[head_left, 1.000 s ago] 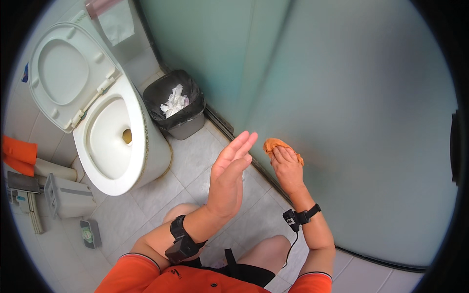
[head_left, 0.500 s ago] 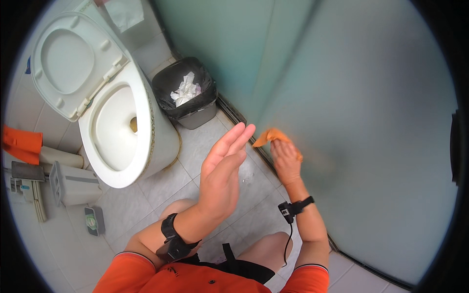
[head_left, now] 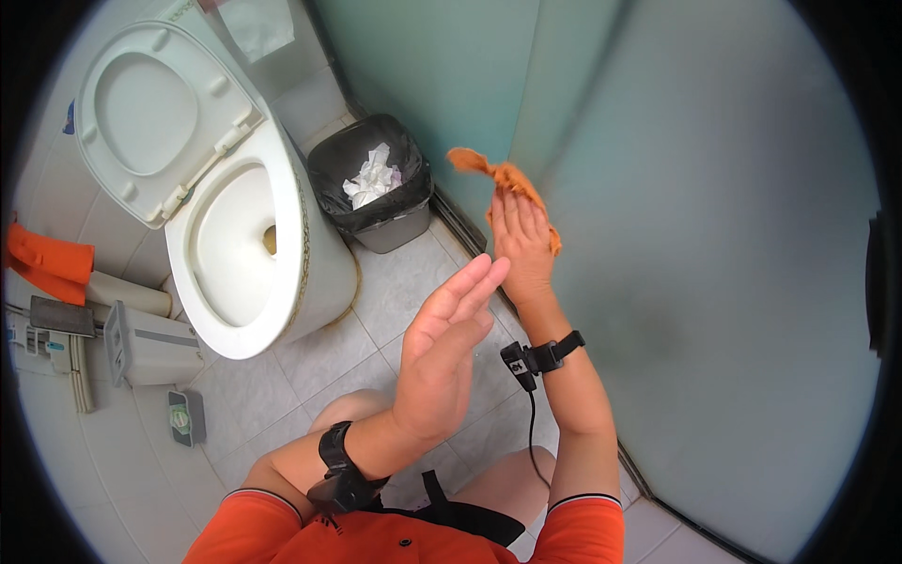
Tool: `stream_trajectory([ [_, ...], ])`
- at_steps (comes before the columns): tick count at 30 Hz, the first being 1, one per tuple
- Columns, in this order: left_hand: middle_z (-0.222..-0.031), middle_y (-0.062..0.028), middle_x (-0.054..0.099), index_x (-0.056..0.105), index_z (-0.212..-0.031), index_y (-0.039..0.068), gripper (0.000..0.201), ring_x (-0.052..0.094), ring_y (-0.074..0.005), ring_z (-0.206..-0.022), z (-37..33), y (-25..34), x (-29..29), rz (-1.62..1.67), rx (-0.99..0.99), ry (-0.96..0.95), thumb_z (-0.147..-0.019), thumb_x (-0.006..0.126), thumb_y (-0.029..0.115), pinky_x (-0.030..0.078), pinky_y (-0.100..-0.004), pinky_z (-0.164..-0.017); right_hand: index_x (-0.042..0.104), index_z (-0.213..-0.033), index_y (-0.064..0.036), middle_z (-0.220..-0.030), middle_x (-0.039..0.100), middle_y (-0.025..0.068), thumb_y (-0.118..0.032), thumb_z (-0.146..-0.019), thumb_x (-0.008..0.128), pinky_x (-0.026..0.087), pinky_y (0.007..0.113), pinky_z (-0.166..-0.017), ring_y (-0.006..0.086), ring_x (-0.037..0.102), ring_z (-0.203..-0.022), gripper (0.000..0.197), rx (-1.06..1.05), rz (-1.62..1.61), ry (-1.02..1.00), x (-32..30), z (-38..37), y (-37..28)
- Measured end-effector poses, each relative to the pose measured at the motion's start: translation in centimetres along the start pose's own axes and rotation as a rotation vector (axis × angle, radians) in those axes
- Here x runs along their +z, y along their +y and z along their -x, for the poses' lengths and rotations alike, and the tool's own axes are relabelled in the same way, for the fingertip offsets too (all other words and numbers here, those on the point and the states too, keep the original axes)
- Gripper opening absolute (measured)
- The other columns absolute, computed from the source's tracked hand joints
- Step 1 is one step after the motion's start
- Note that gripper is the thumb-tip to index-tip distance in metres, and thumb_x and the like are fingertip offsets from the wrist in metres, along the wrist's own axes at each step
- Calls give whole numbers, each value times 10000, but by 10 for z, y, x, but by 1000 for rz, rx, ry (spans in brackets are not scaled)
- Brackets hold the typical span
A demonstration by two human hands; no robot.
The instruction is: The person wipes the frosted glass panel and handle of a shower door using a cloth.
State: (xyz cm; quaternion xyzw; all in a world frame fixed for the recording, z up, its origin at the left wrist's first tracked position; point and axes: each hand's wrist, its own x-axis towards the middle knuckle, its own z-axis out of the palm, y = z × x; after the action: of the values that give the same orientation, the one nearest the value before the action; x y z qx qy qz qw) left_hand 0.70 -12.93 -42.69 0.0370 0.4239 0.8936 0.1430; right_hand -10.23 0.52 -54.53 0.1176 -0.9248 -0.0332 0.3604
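Observation:
My right hand (head_left: 522, 240) presses an orange cloth (head_left: 518, 180) against the frosted glass panel (head_left: 714, 282), its fingers stretched over the cloth. One end of the cloth sticks out to the left past my fingertips. My left hand (head_left: 442, 352) is raised over the floor with nothing in it, fingers straight and side by side, thumb along them. It hangs left of and nearer than my right hand, apart from the glass. Each wrist wears a black strap with a small device, and a cable hangs from the right one.
A toilet (head_left: 235, 254) with its lid and seat raised stands at left. Beside it is a bin (head_left: 395, 230) lined with a black bag, holding crumpled tissue. An orange rubber glove (head_left: 56, 263), a grey-white container (head_left: 155, 348) and a small grey box (head_left: 187, 418) are at far left.
My right hand and the cloth have slid up the glass, away from me and slightly left. My left hand has shifted a little to the right, still open. The view has moved slightly.

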Motion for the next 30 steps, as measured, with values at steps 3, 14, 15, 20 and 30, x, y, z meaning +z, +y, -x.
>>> stream_trajectory([
  [3,-1363,-228,311,261,-1315,-81,505,250,-267,-1308,-1,-2,-1,-15,0,0,-858,410,74,133,-382,-1088,516,-1170,5,-1211,525,92,-134,-819,463,332,340,-978,215,451,-1153,381,-3,-76,-215,53,55,-5],
  [14,-1367,-193,333,282,-1321,-54,486,247,-239,-1312,6,8,-12,-4,15,36,-850,375,16,130,-359,-1086,481,-1197,35,-1259,472,114,-149,-804,437,284,328,-1024,206,369,-1223,436,-9,-9,-575,124,179,-8],
  [15,-1362,-208,330,281,-1317,-61,482,254,-254,-1308,5,9,-12,-15,36,55,-858,387,39,138,-369,-1084,480,-1196,39,-1250,480,120,-154,-807,435,269,330,-1033,210,374,-1220,437,-20,-19,-470,100,139,-13],
  [20,-1354,-225,328,282,-1311,-71,484,262,-265,-1301,9,6,-11,15,6,36,-864,414,61,140,-379,-1084,486,-1195,32,-1212,513,125,-166,-822,426,212,332,-1059,217,391,-1211,426,-101,25,-258,77,53,-17],
  [30,-1351,-220,333,246,-1322,-85,534,271,-260,-1293,6,-5,9,-37,-25,20,-843,406,87,144,-366,-1081,502,-1195,-11,-1233,494,70,-179,-819,439,252,301,-1037,207,330,-1237,417,449,-923,-339,197,240,29],
])
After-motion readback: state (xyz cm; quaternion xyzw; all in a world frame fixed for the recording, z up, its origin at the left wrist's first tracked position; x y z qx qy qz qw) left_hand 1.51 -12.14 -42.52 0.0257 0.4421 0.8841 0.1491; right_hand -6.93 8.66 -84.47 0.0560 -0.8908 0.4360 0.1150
